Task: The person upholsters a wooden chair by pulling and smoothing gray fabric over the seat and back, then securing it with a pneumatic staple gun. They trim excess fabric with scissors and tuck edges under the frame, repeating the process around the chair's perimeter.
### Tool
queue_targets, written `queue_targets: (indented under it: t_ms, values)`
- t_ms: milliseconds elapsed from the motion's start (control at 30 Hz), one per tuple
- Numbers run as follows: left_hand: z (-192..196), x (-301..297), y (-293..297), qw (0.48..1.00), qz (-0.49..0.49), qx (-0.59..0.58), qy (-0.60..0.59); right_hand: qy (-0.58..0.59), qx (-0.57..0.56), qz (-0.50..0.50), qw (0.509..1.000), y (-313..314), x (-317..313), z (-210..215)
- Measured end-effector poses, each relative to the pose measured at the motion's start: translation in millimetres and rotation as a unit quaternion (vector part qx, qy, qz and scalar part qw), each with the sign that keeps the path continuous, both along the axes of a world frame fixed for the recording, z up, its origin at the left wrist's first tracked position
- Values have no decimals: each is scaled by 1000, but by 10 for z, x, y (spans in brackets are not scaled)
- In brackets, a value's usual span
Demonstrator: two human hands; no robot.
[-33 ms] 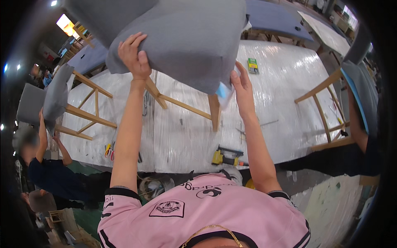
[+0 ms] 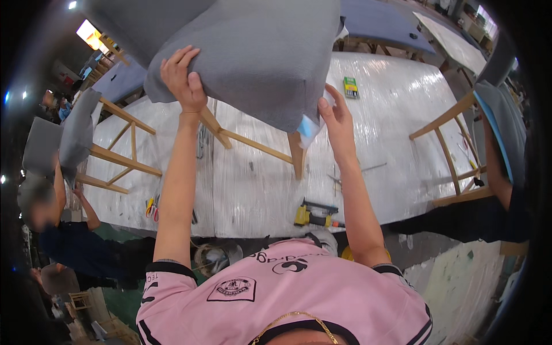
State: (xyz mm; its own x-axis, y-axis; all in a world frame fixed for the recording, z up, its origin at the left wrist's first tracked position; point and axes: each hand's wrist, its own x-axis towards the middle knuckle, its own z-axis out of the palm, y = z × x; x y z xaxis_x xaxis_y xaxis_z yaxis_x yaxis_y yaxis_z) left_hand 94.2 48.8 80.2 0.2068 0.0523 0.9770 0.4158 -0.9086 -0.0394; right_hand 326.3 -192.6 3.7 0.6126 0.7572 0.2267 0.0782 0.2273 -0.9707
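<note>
I hold a grey upholstered chair (image 2: 259, 52) tipped over a white plastic-wrapped table (image 2: 259, 190). My left hand (image 2: 184, 80) grips the left edge of its padded seat, fingers spread on the fabric. On the seat's right lower corner my right hand (image 2: 336, 123) presses, next to a bit of blue and white material (image 2: 307, 126) sticking out from under the cover. The chair's pale wooden legs and rail (image 2: 253, 146) point down toward the table.
A yellow and black staple gun (image 2: 316, 214) lies near the table's front edge, small yellow-handled tools (image 2: 150, 207) at front left, a green box (image 2: 351, 87) farther back. A person at left (image 2: 63, 230) handles another grey chair (image 2: 57, 132). At right stands a wooden chair frame (image 2: 454, 149).
</note>
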Motion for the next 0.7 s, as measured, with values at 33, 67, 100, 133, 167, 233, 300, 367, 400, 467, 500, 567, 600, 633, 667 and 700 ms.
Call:
queue_targets:
  t_ms: [33, 67, 100, 133, 167, 233, 300, 367, 400, 467, 500, 567, 600, 633, 667, 700]
  values:
    - [1, -30, -127, 1000, 5, 1, -8, -48, -37, -17, 998, -90, 15, 7]
    - [-20, -35, -268, 999, 11, -36, 5, -81, 7, -83, 993, -197, -47, 70]
    - [-51, 13, -410, 995, 11, -92, -29, -89, 9, -97, 991, -246, -92, 41]
    - [-74, 85, -599, 987, 16, -148, -69, -102, 13, -105, 989, -298, -130, 38]
    - [-100, 191, -756, 974, 19, -198, -109, -115, 21, -115, 986, -328, -118, 43]
    - [-381, 266, -1241, 927, -24, -332, -170, -157, 9, -129, 979, -400, -88, 40]
    - [-581, 517, -1724, 814, -146, -506, -247, -144, 4, -85, 986, -334, 38, 79]
    - [-613, 673, -2123, 676, -238, -641, -274, -85, -14, 36, 996, -341, 139, 133]
    - [-616, 713, -2216, 630, -265, -678, -270, -34, -26, 90, 995, -329, 165, 140]
    - [-579, 761, -2261, 592, -296, -704, -258, 65, -50, 197, 977, -288, 215, 157]
    - [-554, 789, -2271, 573, -311, -716, -251, 120, -55, 234, 963, -281, 228, 176]
    - [-458, 856, -2302, 596, -310, -696, -253, 229, -68, 305, 922, -254, 236, 194]
    - [-430, 874, -2308, 613, -306, -684, -252, 253, -49, 326, 910, -226, 250, 186]
    - [-428, 890, -2322, 627, -301, -673, -253, 278, -32, 345, 896, -203, 260, 166]
    - [-436, 911, -2328, 621, -300, -673, -267, 302, -16, 364, 881, -182, 262, 170]
    - [-447, 935, -2328, 615, -299, -673, -281, 283, -12, 385, 878, -162, 265, 199]
